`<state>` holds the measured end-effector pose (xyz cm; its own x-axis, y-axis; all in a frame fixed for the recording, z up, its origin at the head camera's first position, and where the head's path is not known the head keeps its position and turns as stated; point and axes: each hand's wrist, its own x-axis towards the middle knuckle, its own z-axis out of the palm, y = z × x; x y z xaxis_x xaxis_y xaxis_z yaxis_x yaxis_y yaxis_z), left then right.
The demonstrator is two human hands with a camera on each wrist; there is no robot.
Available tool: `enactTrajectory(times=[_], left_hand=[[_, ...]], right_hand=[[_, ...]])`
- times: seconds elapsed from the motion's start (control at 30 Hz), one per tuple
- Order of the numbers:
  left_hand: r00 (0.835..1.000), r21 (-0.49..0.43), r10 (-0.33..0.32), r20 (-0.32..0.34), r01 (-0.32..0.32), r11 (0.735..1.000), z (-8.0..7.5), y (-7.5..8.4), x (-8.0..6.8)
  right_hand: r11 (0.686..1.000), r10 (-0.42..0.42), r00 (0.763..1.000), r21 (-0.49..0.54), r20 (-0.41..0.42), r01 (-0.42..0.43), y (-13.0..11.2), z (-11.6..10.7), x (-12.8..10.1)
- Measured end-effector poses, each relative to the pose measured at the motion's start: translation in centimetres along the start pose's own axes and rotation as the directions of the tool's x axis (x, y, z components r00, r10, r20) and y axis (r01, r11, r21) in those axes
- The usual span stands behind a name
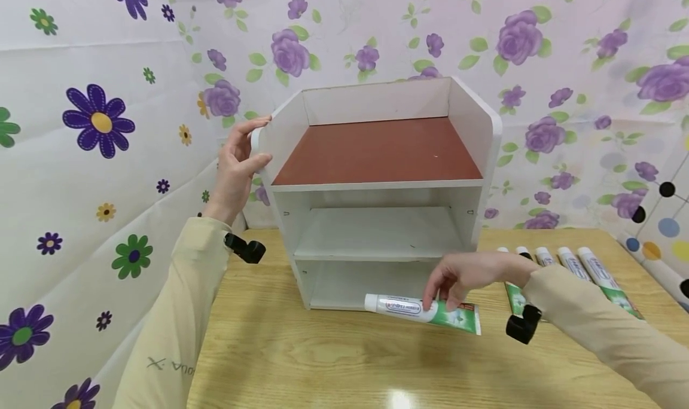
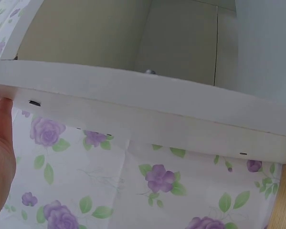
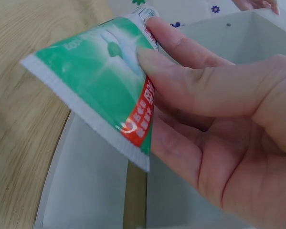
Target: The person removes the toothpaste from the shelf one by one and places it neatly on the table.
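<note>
A white shelf unit (image 1: pixel 377 186) with a reddish-brown top panel (image 1: pixel 377 152) stands on the wooden table. My left hand (image 1: pixel 235 164) grips the upper front edge of its left side panel, thumb in front and fingers over the outside; the left wrist view shows that panel (image 2: pixel 147 95) close up. Between thumb and fingers, my right hand (image 1: pixel 468 275) pinches a white and green toothpaste tube (image 1: pixel 401 306) near its middle. The tube lies sideways in front of the bottom compartment, its white cap to the left. In the right wrist view its flat crimped end (image 3: pixel 85 114) faces the camera.
Several more toothpaste tubes (image 1: pixel 608 280) lie side by side on the table at the right, partly behind my right forearm. The unit has a middle shelf (image 1: pixel 379 232) and a bottom compartment (image 1: pixel 350 283). Flowered cloth (image 1: pixel 366 38) hangs behind and at the left.
</note>
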<state>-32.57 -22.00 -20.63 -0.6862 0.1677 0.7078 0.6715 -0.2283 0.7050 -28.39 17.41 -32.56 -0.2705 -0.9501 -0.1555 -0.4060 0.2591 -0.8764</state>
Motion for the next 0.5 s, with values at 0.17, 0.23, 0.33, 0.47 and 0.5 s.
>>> enactTrajectory(times=[0.17, 0.23, 0.33, 0.47, 0.5], left_hand=[[1.000, 0.007, 0.003, 0.013, -0.003, 1.000, 0.2, 0.0, 0.2], [1.000, 0.012, 0.004, 0.012, -0.005, 1.000, 0.2, -0.1, 0.2], [1.000, 0.017, 0.005, 0.016, -0.005, 1.000, 0.2, -0.1, 0.3], [1.000, 0.005, 0.014, 0.010, -0.014, 1.000, 0.0, -0.2, 0.2], [1.000, 0.001, 0.019, 0.007, -0.019, 1.000, -0.1, -0.2, 0.2]], right_hand=[[1.000, -0.009, 1.000, 0.007, 0.008, 0.009, 1.0, -0.2, -2.0], [1.000, -0.027, 1.000, -0.001, 0.006, 0.027, 1.3, -0.4, -2.8], [0.999, -0.048, 0.999, -0.005, 0.005, 0.048, 1.8, -0.7, -4.0], [0.998, -0.064, 0.998, 0.004, 0.002, 0.064, 2.4, -0.8, -5.1], [0.998, -0.067, 0.998, 0.007, 0.000, 0.067, 2.6, -0.7, -5.4]])
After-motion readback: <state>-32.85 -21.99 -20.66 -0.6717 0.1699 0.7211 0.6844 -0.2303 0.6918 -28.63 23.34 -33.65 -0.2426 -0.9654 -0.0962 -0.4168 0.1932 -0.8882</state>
